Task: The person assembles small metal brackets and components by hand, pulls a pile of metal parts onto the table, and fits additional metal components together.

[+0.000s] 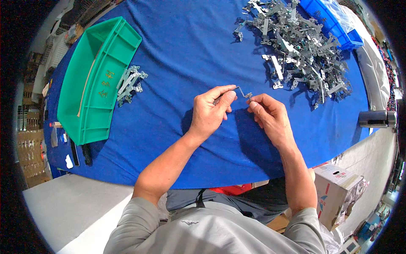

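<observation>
Above the middle of the blue-covered table, my two hands come close together around a small bent metal bracket (pixel 247 95). My left hand (pixel 211 109) is closed, thumb against the fingers, pinching a thin dark piece whose kind I cannot make out; it reaches toward the bracket. Between thumb and forefinger, my right hand (pixel 270 113) grips the bracket's right end. A large heap of similar silvery metal brackets (pixel 302 55) lies at the far right. On the left, a small pile of brackets (pixel 130 84) rests against the green bin.
A green plastic bin (pixel 95 84) lies at the left, beside a dark slim object (pixel 75 153). Behind the heap stands a blue plastic bin (pixel 334 25). A metal cylinder (pixel 376 119) juts in at the right table edge. Below it stands a cardboard box (pixel 332 186).
</observation>
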`<state>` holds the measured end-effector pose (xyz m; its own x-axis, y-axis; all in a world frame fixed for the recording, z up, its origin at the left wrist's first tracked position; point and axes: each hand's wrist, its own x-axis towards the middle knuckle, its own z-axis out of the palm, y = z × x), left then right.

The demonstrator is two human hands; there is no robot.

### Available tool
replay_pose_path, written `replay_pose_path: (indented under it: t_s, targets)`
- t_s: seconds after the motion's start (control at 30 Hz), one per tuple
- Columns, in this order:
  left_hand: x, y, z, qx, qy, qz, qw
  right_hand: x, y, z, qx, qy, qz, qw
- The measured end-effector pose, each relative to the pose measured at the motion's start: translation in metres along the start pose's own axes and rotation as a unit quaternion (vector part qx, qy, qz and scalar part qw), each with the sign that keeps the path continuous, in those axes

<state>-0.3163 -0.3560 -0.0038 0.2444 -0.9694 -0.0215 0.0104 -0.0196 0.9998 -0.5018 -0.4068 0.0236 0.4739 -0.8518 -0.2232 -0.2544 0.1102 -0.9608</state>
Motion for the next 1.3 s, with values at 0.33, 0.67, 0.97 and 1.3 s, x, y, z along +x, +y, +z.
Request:
replay_pose_path:
  t_s: [0.33,0.67,0.97,1.3]
  targets:
    - [-0.0004,-0.0012,0.0002,0.04,-0.008,0.032,0.999,0.002,0.0041,-0.0033,-0.026,0.014,-0.001,1.0]
    - [-0.0032,0.0045,-0.0009,0.068,-0.056,0.106,0.991,0.0039,0.0014,-0.0044,0.156,-0.036,0.052,0.986]
    - [-0.0025,0.0042,0.0004,0.09,-0.064,0.127,0.986,0.0064,0.0036,-0.0086,0.146,-0.042,0.038,0.988]
    - [-0.002,0.006,0.0025,0.13,-0.072,0.175,0.973,0.0068,0.005,-0.0071,0.091,0.074,-0.029,0.993]
